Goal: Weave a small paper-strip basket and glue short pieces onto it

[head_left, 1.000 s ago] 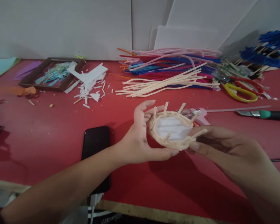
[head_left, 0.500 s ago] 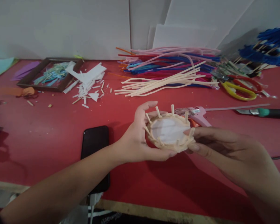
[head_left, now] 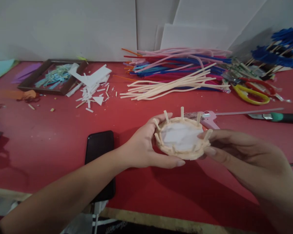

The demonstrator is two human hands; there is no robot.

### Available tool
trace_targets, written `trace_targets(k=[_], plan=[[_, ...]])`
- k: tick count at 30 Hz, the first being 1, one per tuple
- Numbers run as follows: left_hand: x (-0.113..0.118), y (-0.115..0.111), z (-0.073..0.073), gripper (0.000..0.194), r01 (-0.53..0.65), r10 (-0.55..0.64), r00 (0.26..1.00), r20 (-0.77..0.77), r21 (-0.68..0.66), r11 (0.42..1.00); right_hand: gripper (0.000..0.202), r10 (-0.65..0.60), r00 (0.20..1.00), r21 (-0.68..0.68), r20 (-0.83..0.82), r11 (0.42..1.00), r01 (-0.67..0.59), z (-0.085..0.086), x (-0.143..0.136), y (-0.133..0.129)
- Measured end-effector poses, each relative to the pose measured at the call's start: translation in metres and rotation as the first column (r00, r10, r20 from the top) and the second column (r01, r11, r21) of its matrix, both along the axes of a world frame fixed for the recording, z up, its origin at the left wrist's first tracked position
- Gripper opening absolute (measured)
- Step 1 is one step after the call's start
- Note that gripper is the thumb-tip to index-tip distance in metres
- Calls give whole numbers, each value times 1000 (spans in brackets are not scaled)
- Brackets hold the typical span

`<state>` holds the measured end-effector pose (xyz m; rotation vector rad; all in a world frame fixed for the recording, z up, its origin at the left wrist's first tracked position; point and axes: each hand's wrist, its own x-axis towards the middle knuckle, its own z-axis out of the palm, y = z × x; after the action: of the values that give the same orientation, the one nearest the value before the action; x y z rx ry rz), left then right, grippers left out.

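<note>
Firmly between two hands: a small woven basket (head_left: 189, 156) with a white base

Just above the red counter (head_left: 146, 191), nearer its front edge than its back, the basket is held tilted so that its inside shows. Its low wall of cream cord rings a rounded white base (head_left: 182, 135) with a soft grey shadow across it. Short cream stubs (head_left: 182, 112) rise from the rim at intervals, those at the back nearly straight, those at the left leaning outward. The left hand (head_left: 145, 146) curves around the left side, its thumb stretched along the near wall. The right hand (head_left: 249, 159) pinches the right end of the rim, thumb and forefinger nearly together there.

Along the back edge, towards the left corner, a shallow brown frame (head_left: 41, 90) lies flat with shredded strips (head_left: 54, 76) of pale blue and yellowish green heaped inside. White scraps (head_left: 90, 83) lie just beside it, one overlapping its right side. Cream stems (head_left: 171, 86) lie in front of a coloured bundle (head_left: 178, 61) at the middle of the back edge. Towards the right edge rest yellow-handled scissors (head_left: 252, 102) and a cutter (head_left: 277, 117); a pink glue gun (head_left: 210, 119) lies just behind the right hand. A dark phone (head_left: 100, 148) reaches the front edge, partly under the left forearm.
</note>
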<state>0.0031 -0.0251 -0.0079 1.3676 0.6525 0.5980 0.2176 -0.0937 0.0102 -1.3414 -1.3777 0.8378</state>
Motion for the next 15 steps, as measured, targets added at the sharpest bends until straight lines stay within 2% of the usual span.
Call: trace_targets(k=[5, 11, 15], plan=[[1, 1, -4, 110, -16, 15, 1000, -18, -59, 998, 23, -1, 1000, 14, 23, 1000, 0, 0, 0, -1], [2, 3, -3, 84, 56, -52, 997, 55, -83, 995, 32, 30, 998, 28, 46, 999, -31, -1, 0, -3], [2, 2, -2, 84, 82, -71, 990, 121, -83, 993, 33, 36, 998, 33, 55, 999, -38, -2, 0, -4]])
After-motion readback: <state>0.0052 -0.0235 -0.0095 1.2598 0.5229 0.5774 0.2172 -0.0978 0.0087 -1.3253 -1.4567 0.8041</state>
